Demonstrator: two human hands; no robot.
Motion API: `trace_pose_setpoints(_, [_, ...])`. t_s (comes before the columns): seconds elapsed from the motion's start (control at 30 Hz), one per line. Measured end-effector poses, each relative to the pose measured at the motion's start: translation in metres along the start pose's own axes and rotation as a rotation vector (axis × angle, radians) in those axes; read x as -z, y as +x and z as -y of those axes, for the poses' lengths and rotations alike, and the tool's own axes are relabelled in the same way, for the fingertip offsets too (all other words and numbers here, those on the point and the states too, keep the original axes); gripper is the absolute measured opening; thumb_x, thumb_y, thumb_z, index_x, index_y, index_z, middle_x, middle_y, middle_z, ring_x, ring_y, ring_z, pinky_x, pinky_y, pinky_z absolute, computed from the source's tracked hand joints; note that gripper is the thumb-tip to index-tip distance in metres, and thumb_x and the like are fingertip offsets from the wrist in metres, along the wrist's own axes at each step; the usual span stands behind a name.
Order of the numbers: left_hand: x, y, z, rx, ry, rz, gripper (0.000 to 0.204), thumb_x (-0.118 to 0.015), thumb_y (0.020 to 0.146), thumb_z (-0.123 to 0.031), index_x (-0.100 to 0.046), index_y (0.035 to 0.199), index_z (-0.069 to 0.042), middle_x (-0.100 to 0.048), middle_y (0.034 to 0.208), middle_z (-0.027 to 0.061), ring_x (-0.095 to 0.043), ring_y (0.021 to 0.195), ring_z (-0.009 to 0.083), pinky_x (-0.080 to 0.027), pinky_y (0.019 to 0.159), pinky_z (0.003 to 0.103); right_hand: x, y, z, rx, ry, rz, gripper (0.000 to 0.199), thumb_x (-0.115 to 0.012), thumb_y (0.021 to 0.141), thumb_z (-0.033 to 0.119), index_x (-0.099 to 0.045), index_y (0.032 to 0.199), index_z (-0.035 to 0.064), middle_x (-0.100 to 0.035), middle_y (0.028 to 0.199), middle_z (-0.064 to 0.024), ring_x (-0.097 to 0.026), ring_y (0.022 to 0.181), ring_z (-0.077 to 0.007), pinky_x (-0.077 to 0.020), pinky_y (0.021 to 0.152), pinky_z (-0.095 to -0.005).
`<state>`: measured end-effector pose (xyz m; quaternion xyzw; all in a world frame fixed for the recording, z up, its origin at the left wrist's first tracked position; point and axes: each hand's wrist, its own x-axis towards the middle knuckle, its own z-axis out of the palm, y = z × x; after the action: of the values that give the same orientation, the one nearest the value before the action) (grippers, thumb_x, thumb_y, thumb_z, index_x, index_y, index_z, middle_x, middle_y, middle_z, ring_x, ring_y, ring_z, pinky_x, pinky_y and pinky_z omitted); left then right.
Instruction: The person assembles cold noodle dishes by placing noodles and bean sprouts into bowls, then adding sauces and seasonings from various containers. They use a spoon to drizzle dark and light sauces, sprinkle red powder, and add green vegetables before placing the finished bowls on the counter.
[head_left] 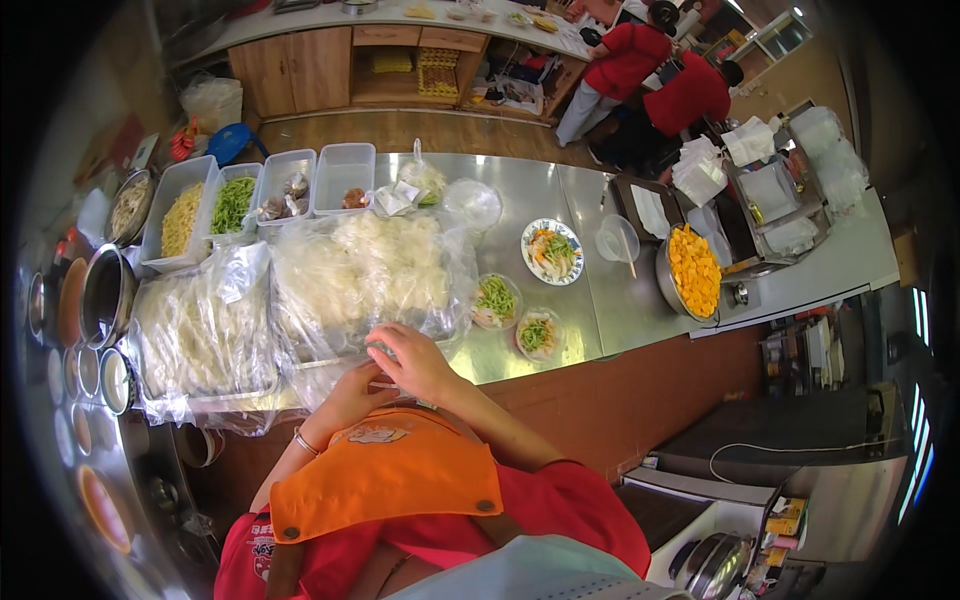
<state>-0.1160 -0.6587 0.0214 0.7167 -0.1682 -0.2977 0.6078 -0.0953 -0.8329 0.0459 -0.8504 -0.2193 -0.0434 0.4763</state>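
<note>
My right hand [412, 362] is at the front edge of a tray of pale noodles [380, 262] covered with clear plastic film. Its fingers are loosely bent and apart, with nothing visible in them. My left hand [350, 398], with a bracelet at the wrist, lies just beside and below it. The left fingertips are partly hidden behind the right hand. To the left is a second plastic-covered tray of noodles [205, 330]. Two clear bowls of noodles with green shreds, one nearer [538, 335] and one farther [495, 300], stand right of the trays.
Along the back are tubs of yellow strips [182, 222], green shreds [233, 205] and dark pieces [287, 196]. A patterned plate of food [552, 252] and a bowl of orange chunks [692, 272] stand to the right. Pots [105, 297] line the left. Two people in red [690, 90] work beyond.
</note>
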Motion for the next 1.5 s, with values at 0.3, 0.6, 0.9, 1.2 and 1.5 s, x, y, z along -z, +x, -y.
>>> trace_pose_setpoints(0.3, [-0.005,-0.004,-0.007,0.046,0.006,0.047,0.041,-0.068,0.087,-0.008,-0.053,0.124,0.003,-0.064,0.116,0.0160,-0.065,0.105,0.0258,-0.053,0.090,0.036,-0.003,-0.004,-0.002,-0.006,0.008,0.036,0.017,-0.059,0.091,0.017,-0.059,0.101,0.0036,-0.061,0.096,-0.0141,-0.060,0.082,-0.0351,-0.0483,0.071,-0.0415])
trace_pose_setpoints(0.6, [-0.004,-0.004,-0.008,0.042,0.028,0.069,0.041,-0.068,0.087,-0.009,-0.053,0.124,0.003,-0.064,0.116,0.0163,-0.065,0.105,0.0260,-0.053,0.090,0.036,-0.001,-0.006,-0.001,-0.066,0.000,0.089,0.018,-0.059,0.093,0.019,-0.058,0.105,0.0057,-0.062,0.103,-0.0126,-0.062,0.089,-0.0324,-0.0499,0.077,-0.0387])
trace_pose_setpoints(0.9, [-0.004,-0.004,-0.007,0.048,0.028,0.069,0.040,-0.068,0.088,-0.012,-0.054,0.122,0.004,-0.066,0.113,0.0169,-0.066,0.104,0.0256,-0.053,0.089,0.035,-0.005,-0.007,-0.005,-0.074,-0.011,0.117,0.019,-0.058,0.093,0.020,-0.059,0.105,0.0054,-0.062,0.102,-0.0133,-0.062,0.089,-0.0331,-0.0500,0.077,-0.0400])
trace_pose_setpoints(1.2, [-0.005,-0.004,-0.014,0.056,-0.005,0.072,0.038,-0.070,0.088,-0.018,-0.058,0.118,0.003,-0.067,0.111,0.0155,-0.066,0.103,0.0248,-0.053,0.089,0.035,-0.005,-0.007,-0.003,-0.085,-0.013,0.128,0.019,-0.059,0.093,0.020,-0.059,0.106,0.0054,-0.062,0.102,-0.0127,-0.062,0.089,-0.0327,-0.0499,0.077,-0.0395])
trace_pose_setpoints(1.5, [-0.005,-0.002,-0.005,0.023,0.002,0.093,0.037,-0.070,0.088,-0.017,-0.058,0.117,0.003,-0.068,0.108,0.0142,-0.066,0.102,0.0234,-0.053,0.088,0.034,-0.010,-0.008,-0.005,-0.067,-0.010,0.116,0.019,-0.060,0.092,0.019,-0.059,0.105,0.0051,-0.062,0.102,-0.0124,-0.063,0.087,-0.0316,-0.0505,0.075,-0.0387])
